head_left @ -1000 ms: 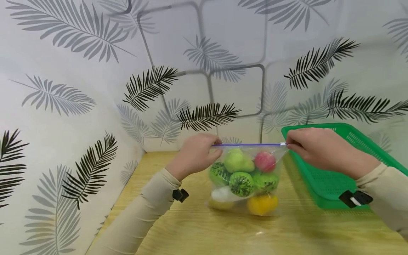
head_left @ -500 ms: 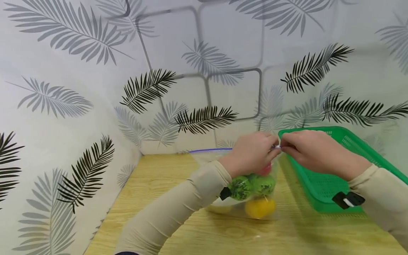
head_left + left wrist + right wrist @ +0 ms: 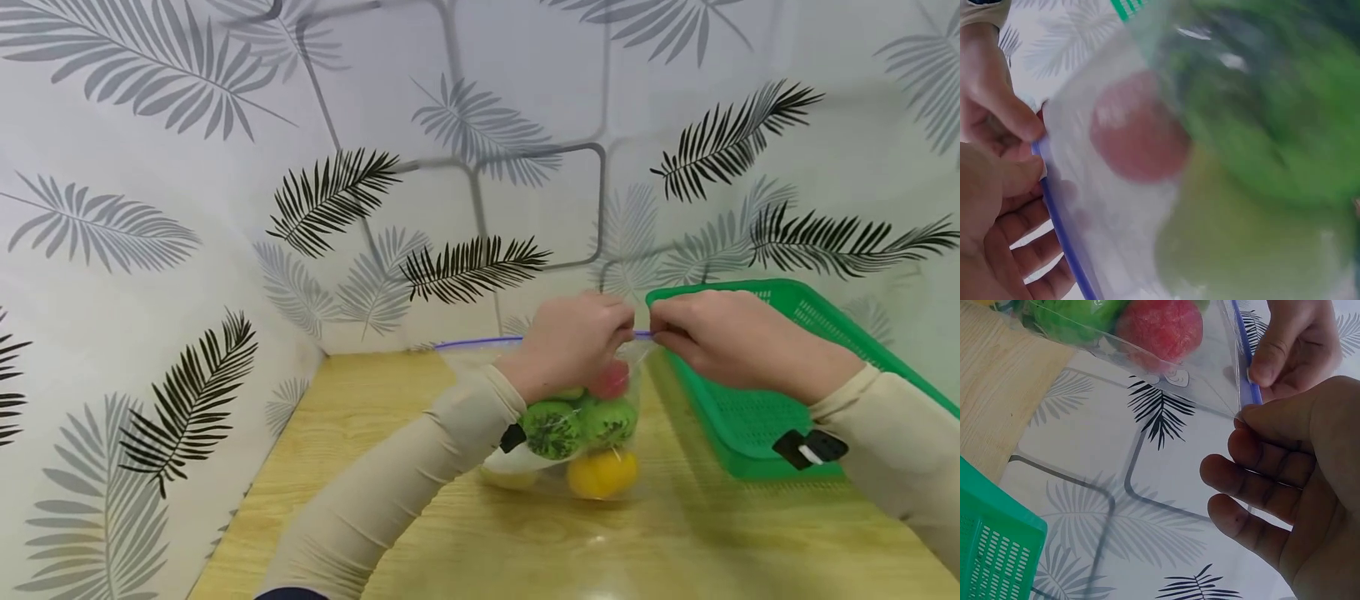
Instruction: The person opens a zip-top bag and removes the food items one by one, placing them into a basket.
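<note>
A clear zip bag [image 3: 600, 442] with a purple closure strip stands on the wooden table. Inside are a pinkish-red round fruit [image 3: 1160, 331], a green pear shape [image 3: 1229, 244], several green round pieces [image 3: 552, 429] and a yellow piece [image 3: 602, 473]. My left hand [image 3: 573, 342] pinches the strip near its right end, its thumb at the small white slider [image 3: 1044, 172]; the head view hides the slider. Just to its right, my right hand [image 3: 738, 337] pinches the bag's top right corner between thumb and forefinger. A short stretch of strip shows between the hands.
A green perforated basket [image 3: 750, 467] stands on the right, under and behind my right forearm. The wooden table [image 3: 375, 433] meets a wall [image 3: 525, 208] with a feather pattern at its back and left edges.
My left hand has moved right along the strip from the bag's left end to the slider, then slightly left, leaving a small gap between the hands. My right hand keeps the corner.
</note>
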Demonstrator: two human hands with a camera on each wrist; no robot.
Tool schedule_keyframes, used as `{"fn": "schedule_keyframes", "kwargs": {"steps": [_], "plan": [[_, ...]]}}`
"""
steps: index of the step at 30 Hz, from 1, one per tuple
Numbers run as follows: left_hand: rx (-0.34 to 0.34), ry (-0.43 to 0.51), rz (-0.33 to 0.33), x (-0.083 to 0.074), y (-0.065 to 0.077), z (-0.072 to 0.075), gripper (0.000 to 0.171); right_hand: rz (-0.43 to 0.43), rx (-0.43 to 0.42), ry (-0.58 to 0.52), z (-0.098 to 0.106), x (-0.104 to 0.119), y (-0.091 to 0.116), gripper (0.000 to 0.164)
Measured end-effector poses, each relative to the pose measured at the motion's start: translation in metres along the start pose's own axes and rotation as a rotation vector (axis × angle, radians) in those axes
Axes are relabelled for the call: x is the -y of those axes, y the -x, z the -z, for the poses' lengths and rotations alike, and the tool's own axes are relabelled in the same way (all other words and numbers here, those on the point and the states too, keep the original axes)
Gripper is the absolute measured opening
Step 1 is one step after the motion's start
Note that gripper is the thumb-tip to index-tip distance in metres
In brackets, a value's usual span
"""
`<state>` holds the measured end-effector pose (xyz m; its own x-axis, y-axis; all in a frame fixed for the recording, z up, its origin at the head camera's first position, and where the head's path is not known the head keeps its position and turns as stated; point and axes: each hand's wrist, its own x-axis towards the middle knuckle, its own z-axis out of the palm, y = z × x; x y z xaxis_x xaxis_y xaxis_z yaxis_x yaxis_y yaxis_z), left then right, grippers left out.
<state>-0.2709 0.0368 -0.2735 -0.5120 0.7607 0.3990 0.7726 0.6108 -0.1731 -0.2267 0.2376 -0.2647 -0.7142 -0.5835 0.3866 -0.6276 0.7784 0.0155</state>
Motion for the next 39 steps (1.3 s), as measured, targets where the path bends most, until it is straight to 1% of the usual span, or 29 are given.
{"fn": "schedule_keyframes", "kwargs": {"steps": [5,11,17,21,23,25,29,34,39], "plan": [[-0.024,-0.009,-0.020,0.021,0.018,0.004,0.015,-0.015,0.014,0.013,0.002,-0.002,0.000,0.022],[-0.056,-0.031,-0.006,0.052,0.047,0.003,0.012,-0.013,0.022,0.012,0.001,-0.004,0.004,0.022],[-0.086,-0.020,0.034,0.088,0.080,0.005,0.011,0.008,0.000,0.009,0.002,-0.007,0.008,0.025],[-0.105,-0.008,0.076,0.110,0.101,0.007,0.009,0.002,0.003,0.004,0.002,-0.011,0.011,0.025],[-0.118,-0.006,0.098,0.119,0.111,0.008,0.008,0.000,0.003,0.004,0.001,-0.013,0.013,0.024],[-0.129,0.016,0.114,0.126,0.120,0.009,0.007,0.000,0.001,0.004,0.001,-0.014,0.013,0.024],[-0.141,0.038,0.130,0.132,0.130,0.008,0.009,0.003,0.007,0.016,0.001,-0.011,0.012,0.024],[-0.128,0.114,0.150,0.127,0.133,0.006,0.012,-0.021,0.018,0.006,0.002,-0.008,0.009,0.022],[-0.134,0.185,0.154,0.121,0.134,0.007,0.011,-0.038,0.020,-0.020,0.000,-0.007,0.007,0.017]]}}
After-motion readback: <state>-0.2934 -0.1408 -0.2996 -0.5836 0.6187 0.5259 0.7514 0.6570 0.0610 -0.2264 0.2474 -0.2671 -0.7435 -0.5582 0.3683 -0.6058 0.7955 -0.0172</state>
